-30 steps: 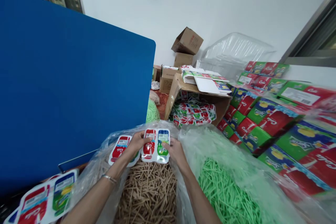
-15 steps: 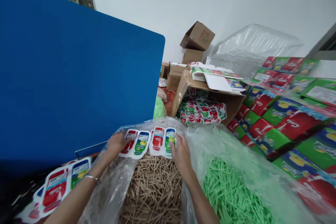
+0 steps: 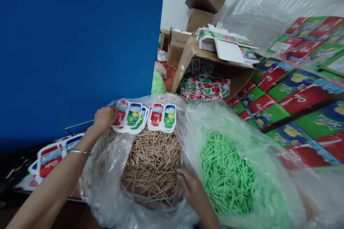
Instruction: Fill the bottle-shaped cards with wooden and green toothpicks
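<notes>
My left hand (image 3: 106, 117) is closed on the left edge of the left stack of printed bottle-shaped cards (image 3: 133, 113), red cola beside green-and-blue lemon. To its right, a second stack of cards (image 3: 156, 115) lies untouched at the far rim of a clear plastic bag (image 3: 107, 171). Thin brown sticks (image 3: 153, 157) fill that bag below the cards. At the right edge of the sticks hovers or rests my right hand (image 3: 195, 189), its fingers curled together; whether a stick is between them is hidden.
Green sticks (image 3: 225, 171) fill another plastic bag on the right. More cards (image 3: 49, 159) lie at left. A blue panel (image 3: 80, 43) stands behind my left hand. An open carton (image 3: 185, 61) holds many cards; printed cola and lemon boxes (image 3: 298, 103) are stacked at right.
My right hand has left the right card stack and come down towards me to the sticks. My left hand still holds the left stack, its cards now fanned. The view has tilted down.
</notes>
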